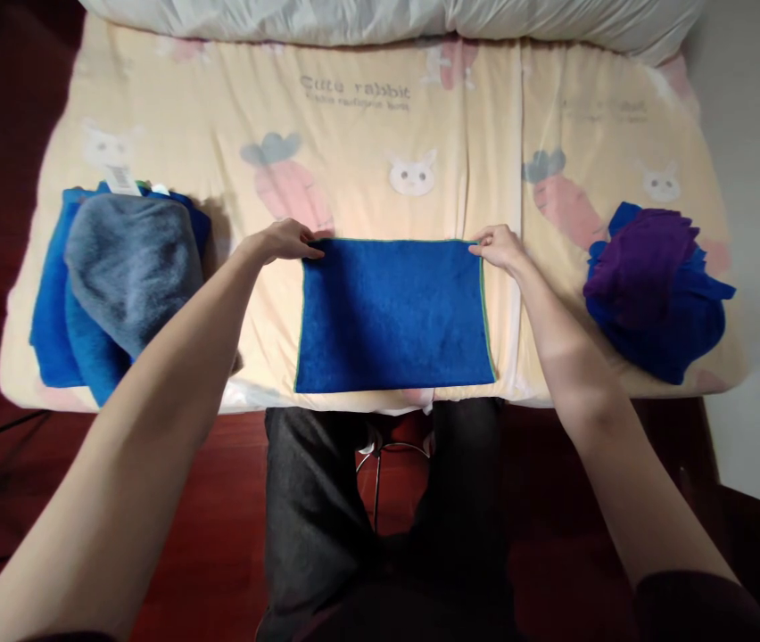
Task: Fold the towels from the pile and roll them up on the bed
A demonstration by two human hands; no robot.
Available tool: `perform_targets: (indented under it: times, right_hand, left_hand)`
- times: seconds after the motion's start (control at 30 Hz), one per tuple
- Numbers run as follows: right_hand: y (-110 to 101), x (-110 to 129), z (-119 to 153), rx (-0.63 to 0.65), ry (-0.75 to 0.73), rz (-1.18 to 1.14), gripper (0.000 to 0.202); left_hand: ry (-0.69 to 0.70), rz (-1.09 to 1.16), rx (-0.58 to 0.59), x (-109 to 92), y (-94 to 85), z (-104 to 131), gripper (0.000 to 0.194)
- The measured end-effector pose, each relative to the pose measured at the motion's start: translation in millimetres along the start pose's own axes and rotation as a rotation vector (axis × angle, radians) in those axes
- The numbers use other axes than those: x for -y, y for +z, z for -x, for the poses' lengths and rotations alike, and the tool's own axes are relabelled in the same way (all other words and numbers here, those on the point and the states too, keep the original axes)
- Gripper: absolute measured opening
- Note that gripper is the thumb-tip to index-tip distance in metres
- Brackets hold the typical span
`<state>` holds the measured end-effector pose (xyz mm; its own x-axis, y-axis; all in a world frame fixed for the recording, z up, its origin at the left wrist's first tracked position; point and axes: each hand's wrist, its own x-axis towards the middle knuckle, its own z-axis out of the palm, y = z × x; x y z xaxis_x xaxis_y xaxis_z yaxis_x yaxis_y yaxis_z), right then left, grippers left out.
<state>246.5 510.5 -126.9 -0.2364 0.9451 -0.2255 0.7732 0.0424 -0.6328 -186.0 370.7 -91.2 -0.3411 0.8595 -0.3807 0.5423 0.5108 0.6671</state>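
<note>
A blue cloth (397, 312) with a thin green edge lies spread as a rectangle on the bed, its near edge close to the bed's front. My left hand (286, 241) pinches its far left corner between thumb and fingers. At the far right corner, my right hand (497, 246) grips the cloth the same way. The cloth's far edge runs nearly straight between my hands.
Left of my left forearm lies a pile of blue cloths with a grey cloth (136, 259) on top. To the right is a bundle of blue cloths and a purple cloth (644, 263). A white quilt (380, 18) runs along the patterned bed's (367, 143) far side.
</note>
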Motion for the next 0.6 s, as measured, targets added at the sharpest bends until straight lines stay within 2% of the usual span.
perform_targets:
  times: [0.1,0.13,0.23,0.3,0.37,0.47,0.5,0.6]
  right_hand:
    - [0,0,-1,0.021,-0.029,0.016,0.037]
    - [0,-1,-1,0.024,-0.038,0.019,0.037]
    - [-2,-6,-4,-0.007,-0.077,0.044,0.034]
    - [0,-6,-5,-0.086,-0.136,0.065,0.035]
    - [9,0,0,-0.201,-0.212,0.104,0.042]
    - [39,23,25,-0.317,-0.302,0.247,0.046]
    - [52,31,37,-0.299,-0.336,0.3,0.049]
    - [81,40,66,-0.111,-0.471,0.378,0.063]
  left_hand:
    - [0.003,-0.29,0.194,2,-8.0,0,0.035]
    - [0.027,-0.329,0.195,4,-10.8,0,0.038]
    - [0.067,-0.385,0.109,10,-16.7,-2,0.042]
    - [0.065,-0.398,-0.017,11,-14.1,-1,0.043]
    - [0.086,-0.376,-0.212,8,-1.0,7,0.045]
    - [0.244,-0.357,-0.475,-1,38.7,32,0.054]
    - [0.324,-0.371,-0.497,-1,54.4,41,0.057]
    - [0.523,-0.395,-0.354,8,90.2,56,0.064]
